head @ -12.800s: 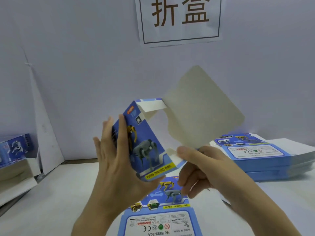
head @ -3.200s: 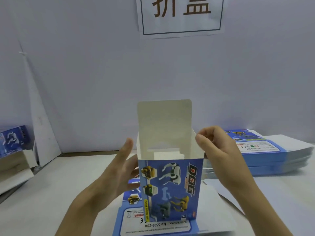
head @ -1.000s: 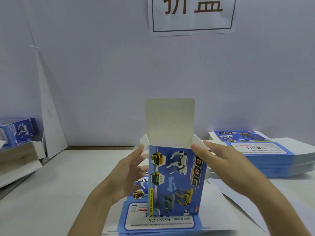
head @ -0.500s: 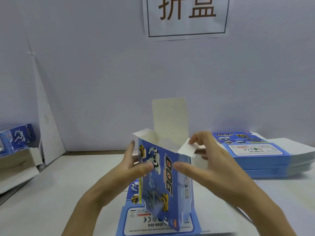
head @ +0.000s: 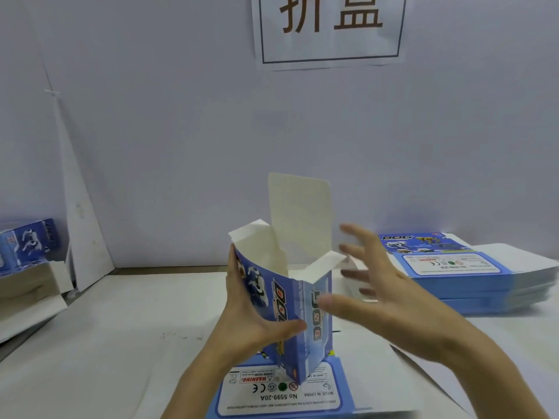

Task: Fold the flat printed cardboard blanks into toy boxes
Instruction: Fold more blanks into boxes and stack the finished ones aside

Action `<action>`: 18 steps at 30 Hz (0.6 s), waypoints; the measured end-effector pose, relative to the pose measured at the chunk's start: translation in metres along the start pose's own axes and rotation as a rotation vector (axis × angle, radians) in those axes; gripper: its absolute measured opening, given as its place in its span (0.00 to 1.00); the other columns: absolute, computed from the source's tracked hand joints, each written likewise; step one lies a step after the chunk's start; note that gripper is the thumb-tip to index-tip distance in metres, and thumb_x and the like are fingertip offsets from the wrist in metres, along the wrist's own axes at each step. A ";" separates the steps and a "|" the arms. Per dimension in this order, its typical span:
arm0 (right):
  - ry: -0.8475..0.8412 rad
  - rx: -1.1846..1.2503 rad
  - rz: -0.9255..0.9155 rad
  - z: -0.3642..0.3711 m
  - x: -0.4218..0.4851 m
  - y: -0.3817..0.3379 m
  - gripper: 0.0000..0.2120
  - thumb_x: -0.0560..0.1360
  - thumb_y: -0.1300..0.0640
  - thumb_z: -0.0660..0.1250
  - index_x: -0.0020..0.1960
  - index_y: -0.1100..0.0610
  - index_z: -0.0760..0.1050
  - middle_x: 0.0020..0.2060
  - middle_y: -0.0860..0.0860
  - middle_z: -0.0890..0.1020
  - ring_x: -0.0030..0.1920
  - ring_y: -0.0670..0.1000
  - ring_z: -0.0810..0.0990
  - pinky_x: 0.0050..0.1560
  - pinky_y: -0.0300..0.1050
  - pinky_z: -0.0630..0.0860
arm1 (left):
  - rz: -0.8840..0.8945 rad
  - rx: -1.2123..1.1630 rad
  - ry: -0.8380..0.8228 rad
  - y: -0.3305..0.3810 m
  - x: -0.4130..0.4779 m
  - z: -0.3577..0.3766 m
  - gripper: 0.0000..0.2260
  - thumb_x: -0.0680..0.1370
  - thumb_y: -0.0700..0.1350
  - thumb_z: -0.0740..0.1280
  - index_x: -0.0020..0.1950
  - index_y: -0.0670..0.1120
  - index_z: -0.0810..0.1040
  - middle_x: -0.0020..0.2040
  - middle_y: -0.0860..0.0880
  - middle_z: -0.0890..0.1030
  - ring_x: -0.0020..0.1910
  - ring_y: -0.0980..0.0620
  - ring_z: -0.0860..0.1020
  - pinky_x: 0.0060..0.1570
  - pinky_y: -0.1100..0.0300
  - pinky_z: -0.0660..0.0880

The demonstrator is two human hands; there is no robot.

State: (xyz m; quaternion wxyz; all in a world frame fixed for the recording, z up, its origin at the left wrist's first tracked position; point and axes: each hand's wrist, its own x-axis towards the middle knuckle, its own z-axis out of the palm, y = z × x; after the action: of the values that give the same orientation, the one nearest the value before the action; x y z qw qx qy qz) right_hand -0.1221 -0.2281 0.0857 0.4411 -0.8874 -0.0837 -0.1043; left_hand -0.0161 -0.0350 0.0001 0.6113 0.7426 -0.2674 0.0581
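box [head: 317, 337] stood upright on flat blank [head: 281, 394], top flaps open | left hand [head: 251, 322] gripped it: thumb across front face, fingers behind left wall | right hand [head: 384, 300] spread wide, blurred, just right of box, contact unclear

Glossy printed cardboard box [head: 290, 303], matt plain inside; white paper sign [head: 329, 28].

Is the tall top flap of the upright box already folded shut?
No, the top flap stands straight up above the open box that the left hand grips.
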 end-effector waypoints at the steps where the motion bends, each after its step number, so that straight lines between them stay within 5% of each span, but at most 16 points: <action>1: 0.080 0.063 -0.006 -0.002 0.002 0.000 0.40 0.63 0.28 0.68 0.67 0.25 0.47 0.66 0.34 0.65 0.63 0.37 0.71 0.62 0.44 0.72 | -0.014 -0.020 -0.010 0.000 0.000 0.000 0.59 0.54 0.53 0.84 0.65 0.80 0.42 0.63 0.74 0.66 0.61 0.68 0.73 0.47 0.65 0.79; 4: 0.380 0.155 -0.066 -0.007 0.014 -0.006 0.43 0.59 0.29 0.63 0.72 0.33 0.52 0.66 0.41 0.69 0.59 0.43 0.76 0.54 0.43 0.74 | -0.049 -0.041 -0.027 0.004 -0.001 0.002 0.59 0.53 0.57 0.83 0.68 0.77 0.43 0.69 0.59 0.67 0.65 0.56 0.74 0.54 0.49 0.80; 8: 0.479 0.057 -0.115 -0.011 0.042 -0.013 0.30 0.68 0.35 0.62 0.67 0.45 0.68 0.49 0.40 0.78 0.45 0.36 0.78 0.36 0.28 0.73 | -0.074 -0.019 -0.033 0.006 -0.001 0.004 0.59 0.53 0.59 0.81 0.69 0.72 0.42 0.71 0.57 0.65 0.67 0.53 0.72 0.58 0.45 0.77; 13: 0.552 -0.146 -0.141 -0.010 0.077 -0.021 0.16 0.75 0.39 0.63 0.53 0.49 0.74 0.36 0.40 0.78 0.39 0.46 0.80 0.40 0.44 0.74 | -0.093 -0.026 -0.024 0.007 0.001 0.006 0.57 0.52 0.59 0.80 0.66 0.76 0.42 0.71 0.56 0.65 0.67 0.51 0.72 0.58 0.44 0.77; 18: 0.559 -0.045 -0.096 -0.018 0.102 -0.015 0.16 0.77 0.52 0.63 0.37 0.62 0.73 0.28 0.51 0.76 0.25 0.45 0.76 0.34 0.43 0.68 | -0.076 -0.038 -0.036 0.005 0.002 0.006 0.56 0.53 0.59 0.79 0.67 0.74 0.43 0.70 0.57 0.65 0.67 0.53 0.72 0.57 0.44 0.78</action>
State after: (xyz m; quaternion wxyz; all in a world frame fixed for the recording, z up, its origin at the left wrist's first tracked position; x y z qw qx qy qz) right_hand -0.0293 -0.2279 0.1337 0.4217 -0.8288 0.0014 -0.3676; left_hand -0.0186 -0.0419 0.0036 0.6221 0.7415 -0.2509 0.0165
